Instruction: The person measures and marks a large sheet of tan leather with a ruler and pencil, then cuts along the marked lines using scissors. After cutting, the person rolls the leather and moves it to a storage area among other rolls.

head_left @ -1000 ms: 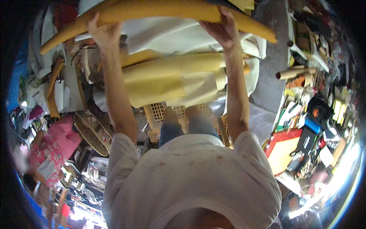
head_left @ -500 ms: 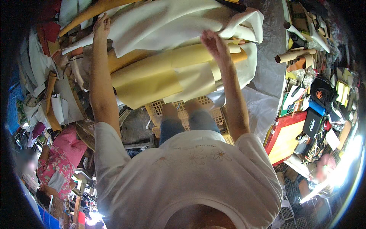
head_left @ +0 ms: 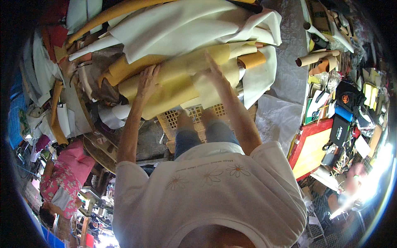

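Observation:
My left hand [head_left: 148,81] lies with fingers stretched out on the left part of a yellow leather-like sheet [head_left: 178,91]. Over the same sheet, farther right, is my right hand [head_left: 214,71], fingers extended and slightly blurred; whether it touches the sheet I cannot tell. A smaller cream piece [head_left: 206,91] rests on the yellow sheet below the right hand. Beyond both hands, a large white sheet [head_left: 178,29] is folded across the pile. An orange-tan roll [head_left: 253,60] pokes out at the right, beside a white sheet end [head_left: 262,80].
Below the pile stands a yellow plastic crate [head_left: 167,124], at my legs. A grey plastic-covered surface [head_left: 289,62] lies to the right, then a red-framed yellow board [head_left: 310,149] and stacked clutter. Someone in pink floral clothes [head_left: 66,177] is at the lower left.
Both hands have come off the white sheet's area and moved nearer me onto the yellow sheet. My left hand was closed near the far left and is now spread. The white sheet lies farther back.

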Tool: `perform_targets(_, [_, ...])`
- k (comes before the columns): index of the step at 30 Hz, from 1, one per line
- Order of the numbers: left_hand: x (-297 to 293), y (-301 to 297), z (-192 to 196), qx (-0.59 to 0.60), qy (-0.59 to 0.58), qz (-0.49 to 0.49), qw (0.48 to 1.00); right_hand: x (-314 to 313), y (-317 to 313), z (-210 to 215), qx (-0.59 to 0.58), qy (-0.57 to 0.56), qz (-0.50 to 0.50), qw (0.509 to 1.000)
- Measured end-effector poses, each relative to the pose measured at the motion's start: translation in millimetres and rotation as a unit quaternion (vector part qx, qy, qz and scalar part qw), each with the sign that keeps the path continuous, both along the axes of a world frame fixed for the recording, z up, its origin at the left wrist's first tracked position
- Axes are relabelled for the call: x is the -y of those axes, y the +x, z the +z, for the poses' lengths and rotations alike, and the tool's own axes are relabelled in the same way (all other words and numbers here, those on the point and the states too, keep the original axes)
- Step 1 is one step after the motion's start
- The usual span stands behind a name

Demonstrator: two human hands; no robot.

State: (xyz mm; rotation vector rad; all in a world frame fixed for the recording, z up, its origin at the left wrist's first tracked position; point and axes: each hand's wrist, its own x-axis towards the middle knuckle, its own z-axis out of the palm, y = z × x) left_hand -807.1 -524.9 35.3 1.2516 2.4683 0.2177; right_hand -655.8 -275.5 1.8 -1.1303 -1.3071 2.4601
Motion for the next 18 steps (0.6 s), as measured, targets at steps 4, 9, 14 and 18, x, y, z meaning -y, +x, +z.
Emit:
perform_targets(4, [-2.9, -3.9, -21.4, 0.003, -0.027, -0.003, 1.0, -3.1, 6.8, -24.9, -0.018, 0.028, 0.057, 0.998])
perform_targets(9, [1.4, -9.9, 13.4, 0.049, 0.061, -0.04, 0.996, 25.5, 17.1, -14.8, -0.061, 0.049, 0.055, 0.995])
perform_targets(14, [8.3, 6.9, 112.6, 0.102, 0.067, -0.097, 0.988, 30.3, 30.4, 67.6, 0.026, -0.419, -0.242, 0.875])
perform_targets(18, [10.1, -13.2, 195.6, 0.031, 0.069, -0.092, 0.993, 26.7, 3.5, 133.6, -0.164, -0.379, -0.143, 0.9])
